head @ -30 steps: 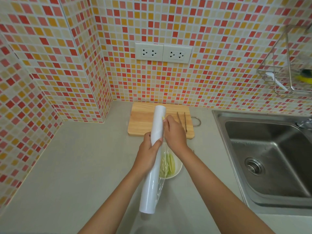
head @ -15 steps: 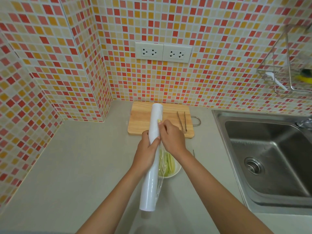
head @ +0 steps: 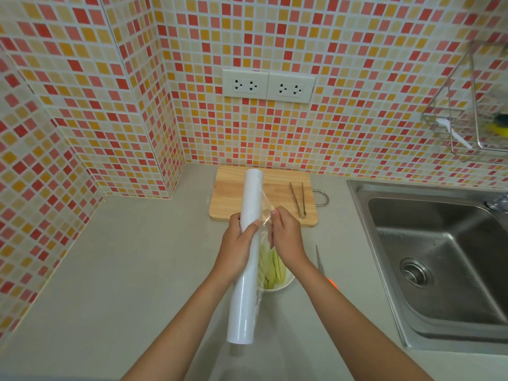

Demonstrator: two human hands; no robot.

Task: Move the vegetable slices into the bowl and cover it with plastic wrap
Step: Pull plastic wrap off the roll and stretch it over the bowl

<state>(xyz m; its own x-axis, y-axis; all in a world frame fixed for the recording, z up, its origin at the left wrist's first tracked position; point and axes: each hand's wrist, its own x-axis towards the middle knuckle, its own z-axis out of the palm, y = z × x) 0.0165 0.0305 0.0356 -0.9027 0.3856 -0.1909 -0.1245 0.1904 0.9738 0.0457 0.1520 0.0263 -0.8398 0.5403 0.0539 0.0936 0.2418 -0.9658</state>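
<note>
So the left hand point(head: 238, 243) is wrapped around the roll of plastic wrap point(head: 245, 257) about a third of the way down from its far end, thumb across the front, fingers curled behind; the roll is held up off the surface point(head: 115, 270), its long axis running away from the person, far end over the cutting board point(head: 275, 188) and near end low in the frame. The right hand point(head: 287, 236) is just beside the roll on its right, fingertips pinching the loose edge of the clear film point(head: 264, 213); a short flap of film is peeled off the roll there and more of it hangs loose along the roll's right side, kinda crinkly and see-through.

Under the hands sits the white bowl point(head: 283, 284) on the grey surface, mostly hidden by the roll and the right wrist; the vegetable slices point(head: 270, 268), pale green strips, are in the bowl, and the bowl isn't covered yet.

The wooden cutting board lies at the back against the tiled wall point(head: 247, 37), with metal tongs point(head: 298, 198) resting on its right part; a knife point(head: 320, 261) with an orange handle lies on the surface right of the bowl, partly behind the right forearm; steel sink point(head: 439, 270) off to the right, wire rack point(head: 467, 119) on the wall above it, two sockets point(head: 268, 85) above the board.
</note>
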